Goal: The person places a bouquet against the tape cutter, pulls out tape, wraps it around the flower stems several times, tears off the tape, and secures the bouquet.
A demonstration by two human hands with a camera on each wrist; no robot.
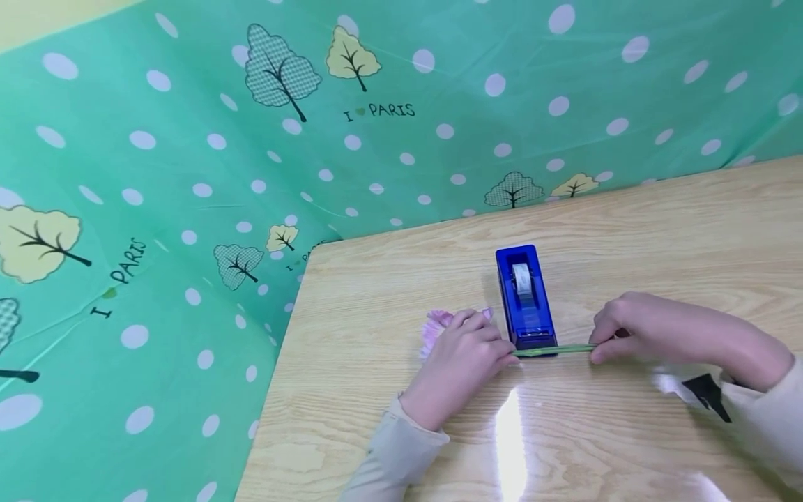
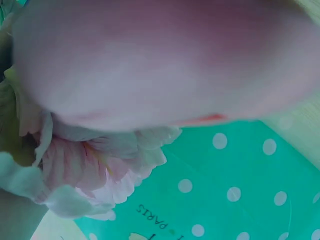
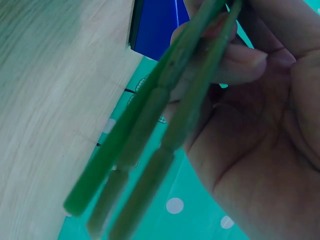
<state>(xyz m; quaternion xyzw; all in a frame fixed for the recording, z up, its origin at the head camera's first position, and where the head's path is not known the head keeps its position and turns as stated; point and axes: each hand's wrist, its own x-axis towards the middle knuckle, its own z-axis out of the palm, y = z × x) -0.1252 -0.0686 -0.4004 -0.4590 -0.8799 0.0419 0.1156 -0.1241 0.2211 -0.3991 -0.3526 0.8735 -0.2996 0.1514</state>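
Pink artificial flowers [image 1: 433, 333] lie partly under my left hand [image 1: 461, 359], which grips their green stems [image 1: 546, 351] just below the blossoms. My right hand [image 1: 640, 331] pinches the stems further along, so they stretch level between both hands across the front end of a blue tape dispenser [image 1: 525, 303]. Three loose stem ends [image 3: 145, 135] stick out past the right fingers in the right wrist view. Pale pink petals [image 2: 95, 170] show in the left wrist view, where a blurred part of the hand hides the grip.
The dispenser holds a roll of clear tape [image 1: 522, 279]. Beneath everything is a wooden table [image 1: 376, 293], bordered behind and on the left by a green dotted cloth [image 1: 389, 167]. Light reflects off the tabletop near the front.
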